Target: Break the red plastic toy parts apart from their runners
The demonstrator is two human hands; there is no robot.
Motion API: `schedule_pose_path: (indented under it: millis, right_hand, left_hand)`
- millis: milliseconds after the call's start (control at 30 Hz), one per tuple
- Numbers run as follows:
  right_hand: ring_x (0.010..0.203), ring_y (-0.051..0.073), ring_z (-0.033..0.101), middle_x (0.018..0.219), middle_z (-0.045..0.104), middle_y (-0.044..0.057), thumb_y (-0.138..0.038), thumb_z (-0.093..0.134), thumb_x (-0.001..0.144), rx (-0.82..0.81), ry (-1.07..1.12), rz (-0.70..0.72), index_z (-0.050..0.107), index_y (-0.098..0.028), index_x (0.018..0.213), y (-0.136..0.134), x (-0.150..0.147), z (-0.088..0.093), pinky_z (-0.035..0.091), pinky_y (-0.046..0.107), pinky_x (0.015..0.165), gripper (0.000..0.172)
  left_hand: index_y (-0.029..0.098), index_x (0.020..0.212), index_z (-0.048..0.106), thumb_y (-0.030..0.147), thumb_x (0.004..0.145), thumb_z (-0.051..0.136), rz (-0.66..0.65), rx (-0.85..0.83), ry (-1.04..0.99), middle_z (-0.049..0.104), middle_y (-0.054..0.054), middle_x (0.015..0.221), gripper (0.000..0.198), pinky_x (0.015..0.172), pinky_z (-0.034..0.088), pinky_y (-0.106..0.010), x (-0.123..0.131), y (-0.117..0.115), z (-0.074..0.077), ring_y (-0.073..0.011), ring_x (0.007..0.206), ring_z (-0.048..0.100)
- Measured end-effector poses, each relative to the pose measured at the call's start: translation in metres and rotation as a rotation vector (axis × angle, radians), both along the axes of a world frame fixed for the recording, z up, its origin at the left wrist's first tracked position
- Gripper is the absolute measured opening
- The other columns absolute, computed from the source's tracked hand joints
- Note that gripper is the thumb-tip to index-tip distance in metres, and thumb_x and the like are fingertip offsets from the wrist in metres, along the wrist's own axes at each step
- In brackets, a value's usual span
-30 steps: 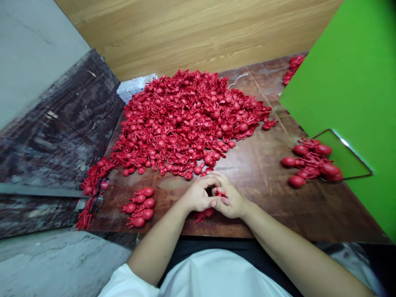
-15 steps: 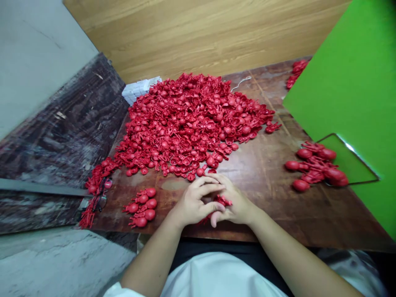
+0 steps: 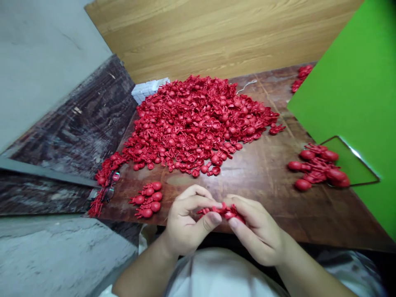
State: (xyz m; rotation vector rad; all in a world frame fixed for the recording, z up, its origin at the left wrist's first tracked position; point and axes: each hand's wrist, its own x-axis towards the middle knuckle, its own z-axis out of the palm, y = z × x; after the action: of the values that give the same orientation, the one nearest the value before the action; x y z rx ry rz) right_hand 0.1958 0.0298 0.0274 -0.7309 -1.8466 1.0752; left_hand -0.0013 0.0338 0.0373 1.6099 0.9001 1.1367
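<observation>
The head view shows small red pieces [image 3: 223, 209] held between both hands, just above the near edge of the table, in front of the person's light shirt [image 3: 216, 272]; how many there are cannot be told, as the fingers cover part of them. The left hand [image 3: 188, 220] has its fingers bent, with index finger and thumb nearly together around the left end of the pieces. The right hand [image 3: 260, 229] grips the other end, its thumb on the near side and its curled fingers on the far side. Beyond the hands, a large heap of red figure parts [image 3: 192, 123] spreads over the brown table [image 3: 253, 177]. To the left lies a small group of red figures [image 3: 148, 200], their round heads toward the right, and past it a pair of glasses [image 3: 109, 193] rests beside more red parts [image 3: 100, 179]. On the right, a cluster of larger red figures [image 3: 318, 167] lies by a green panel [image 3: 346, 95]. A white string [image 3: 246, 85] lies behind the heap.
</observation>
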Motion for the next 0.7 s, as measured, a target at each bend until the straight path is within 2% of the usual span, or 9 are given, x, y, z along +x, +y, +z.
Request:
schedule_pose_path:
  millis: [133,267,400,500,700]
  right_hand:
    - [0.064,0.017,0.049,0.074,0.053,0.003,-0.020,0.044,0.093,0.044,0.001,-0.059,0.055,-0.019,0.091,-0.007,-0.005,0.003,0.038,0.030,0.059,0.011]
    - [0.059,0.017,0.046,0.068,0.051,0.002,-0.017,0.047,0.087,0.145,-0.043,-0.001,0.053,-0.020,0.085,-0.010,-0.009,0.013,0.035,0.030,0.057,0.007]
    - [0.051,0.015,0.040,0.060,0.041,-0.003,-0.014,0.049,0.084,0.198,-0.057,0.059,0.044,-0.023,0.075,-0.014,-0.011,0.021,0.029,0.029,0.052,0.013]
    - [0.049,0.015,0.037,0.058,0.039,-0.003,-0.017,0.049,0.085,0.221,-0.045,0.056,0.044,-0.024,0.075,-0.017,-0.013,0.021,0.027,0.031,0.051,0.013]
    - [0.047,0.015,0.034,0.056,0.040,-0.003,-0.021,0.048,0.088,0.230,0.002,0.035,0.048,-0.023,0.074,-0.019,-0.018,0.019,0.026,0.032,0.050,0.014]
  left_hand:
    - [0.017,0.091,0.066,0.032,0.090,0.063,-0.007,0.021,0.111,0.060,-0.004,0.080,0.015,0.064,0.044,-0.028,-0.001,-0.009,0.013,-0.0150,0.071,0.055]
    - [0.017,0.081,0.057,0.040,0.092,0.055,-0.120,0.081,0.242,0.055,-0.003,0.074,0.025,0.063,0.039,-0.029,-0.004,-0.012,0.022,-0.0156,0.067,0.052]
    - [0.019,0.076,0.051,0.037,0.097,0.043,-0.215,0.194,0.296,0.051,-0.002,0.067,0.029,0.062,0.037,-0.030,-0.006,-0.013,0.027,-0.0155,0.062,0.048]
    - [0.019,0.076,0.050,0.031,0.099,0.038,-0.208,0.227,0.283,0.051,-0.002,0.066,0.028,0.061,0.038,-0.029,-0.005,-0.018,0.027,-0.0156,0.061,0.049]
    - [0.019,0.074,0.050,0.024,0.098,0.040,-0.155,0.163,0.251,0.049,-0.001,0.062,0.027,0.057,0.037,-0.027,-0.003,-0.027,0.028,-0.0140,0.057,0.049]
